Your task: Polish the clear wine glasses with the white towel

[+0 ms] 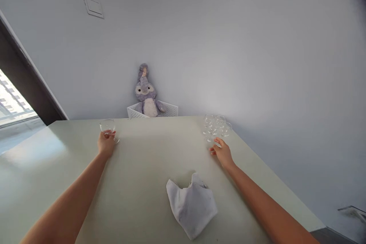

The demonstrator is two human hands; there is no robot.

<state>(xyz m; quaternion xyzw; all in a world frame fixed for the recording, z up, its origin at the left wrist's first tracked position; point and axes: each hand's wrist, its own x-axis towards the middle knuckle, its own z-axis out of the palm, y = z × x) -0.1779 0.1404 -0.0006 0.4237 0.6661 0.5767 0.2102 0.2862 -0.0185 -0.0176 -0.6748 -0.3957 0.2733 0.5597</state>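
At the far left of the table, my left hand [106, 144] has its fingers around a clear stemmed glass [107, 123]. The bowl shows above the fingers, and part of the foot peeks out to the right. Across the table, my right hand [222, 151] is open, thumb and fingers apart, just in front of a cluster of clear glasses [211, 122]. Whether its fingertips touch the nearest glass, I cannot tell. Between my forearms, closer to me, lies a crumpled light-grey cloth [193, 206].
The pale table [148, 160] reaches to the wall side. Behind its far edge, a plush toy [145, 90] sits in a white perforated basket [171, 110]. A light switch [93, 7] is on the wall. A dark-framed window [28, 72] stands at left.
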